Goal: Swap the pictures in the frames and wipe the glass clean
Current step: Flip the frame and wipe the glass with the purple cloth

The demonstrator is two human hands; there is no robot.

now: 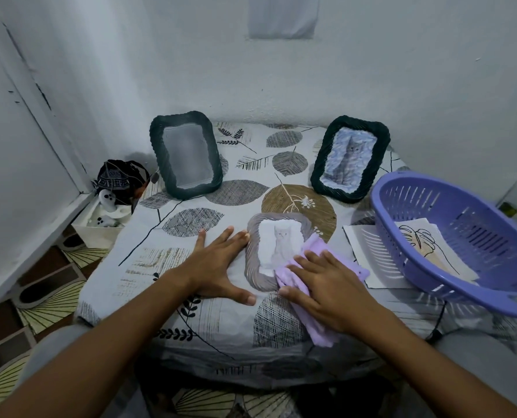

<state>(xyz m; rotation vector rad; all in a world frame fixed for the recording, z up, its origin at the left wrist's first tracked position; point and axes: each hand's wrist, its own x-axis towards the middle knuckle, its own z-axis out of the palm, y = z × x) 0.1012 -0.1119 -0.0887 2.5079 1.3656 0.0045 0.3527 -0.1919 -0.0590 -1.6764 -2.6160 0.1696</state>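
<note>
Both hands lie flat, right [326,285] pressing cloth [296,282] on grey frame [252,251], basket [462,242] beside.

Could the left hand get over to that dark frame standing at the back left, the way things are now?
Probably yes. The left hand lies flat on the cloth beside the grey frame and holds nothing, and only bare tablecloth shows between it and the dark frame.

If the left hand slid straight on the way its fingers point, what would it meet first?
Probably bare patterned tablecloth first; the left hand points up and slightly right, so it likely skims the grey wavy-edged picture frame its fingertips touch. Depth unclear.
</note>
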